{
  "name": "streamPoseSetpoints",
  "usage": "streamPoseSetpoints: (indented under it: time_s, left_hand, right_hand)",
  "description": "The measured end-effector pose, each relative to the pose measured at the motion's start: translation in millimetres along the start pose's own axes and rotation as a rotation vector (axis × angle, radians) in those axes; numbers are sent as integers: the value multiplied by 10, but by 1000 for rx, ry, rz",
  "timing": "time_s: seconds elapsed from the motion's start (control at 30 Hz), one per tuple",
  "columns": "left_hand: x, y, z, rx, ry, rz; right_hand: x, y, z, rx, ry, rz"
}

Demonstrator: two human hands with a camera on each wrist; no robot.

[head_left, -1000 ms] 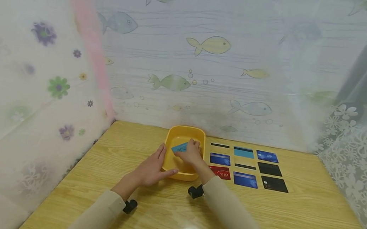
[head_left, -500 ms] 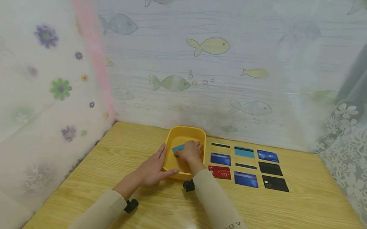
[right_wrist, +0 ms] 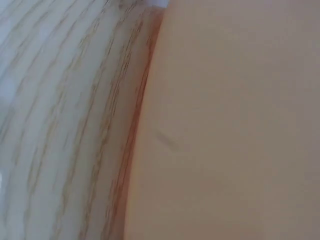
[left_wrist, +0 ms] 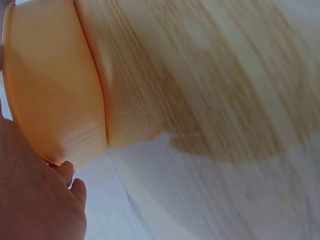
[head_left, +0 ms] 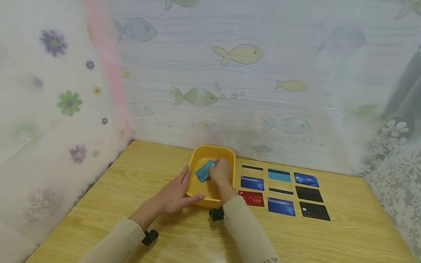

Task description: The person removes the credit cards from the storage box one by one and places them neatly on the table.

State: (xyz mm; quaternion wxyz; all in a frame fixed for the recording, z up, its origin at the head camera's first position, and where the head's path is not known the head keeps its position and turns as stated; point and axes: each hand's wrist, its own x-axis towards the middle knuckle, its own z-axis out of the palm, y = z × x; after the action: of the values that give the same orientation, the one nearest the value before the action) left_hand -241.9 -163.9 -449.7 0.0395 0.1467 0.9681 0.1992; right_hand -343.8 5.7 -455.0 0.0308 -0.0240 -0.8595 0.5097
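Note:
A yellow plastic bin (head_left: 214,149) stands near the back of the table in the head view. My left hand (head_left: 171,194) lies along its left side, fingers extended and thumb across the front rim. The left wrist view shows that hand (left_wrist: 37,195) beside the bin's outer wall (left_wrist: 55,85). Inside the bin, my right hand (head_left: 220,173) pinches a light blue card (head_left: 203,171) by its right end, lettered face up. Its fingertips are partly hidden behind the hand. Only the bin's outer wall (right_wrist: 225,125) and the table show in the right wrist view.
Right of the bin, cards lie in neat rows: a red VIP card (head_left: 251,198), a blue striped card (head_left: 279,176), a blue VIP card (head_left: 306,179), a black card (head_left: 309,194) and several others. A fish-patterned curtain (head_left: 200,65) hangs behind the wooden table (head_left: 188,244).
The right hand has shifted slightly within the bin, and the blue card has turned so more of its lettered face shows. The left hand stays at the bin's side.

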Motion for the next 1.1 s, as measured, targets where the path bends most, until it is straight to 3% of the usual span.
streamPoseSetpoints:
  time_s: [0.17,0.37,0.6,0.83,1.1]
  left_hand:
    - [24,18,-17,-3,-3,16]
    - [30,-12,-40,9,21,27]
    - [22,-43,-26,9,16,20]
    - [18,-29,-15,3,16,16]
    - [8,-38,-1,-5,5,13]
  right_hand:
    - [12,-29,-38,58,15,-14]
    - [8,-163,-106,162,48,-132]
    - [-248,-287,-523,269,-56,-220]
    - [-469,-72,-970,331,-120,-198]
    - [-594,237,-1185,270,-106,-186]
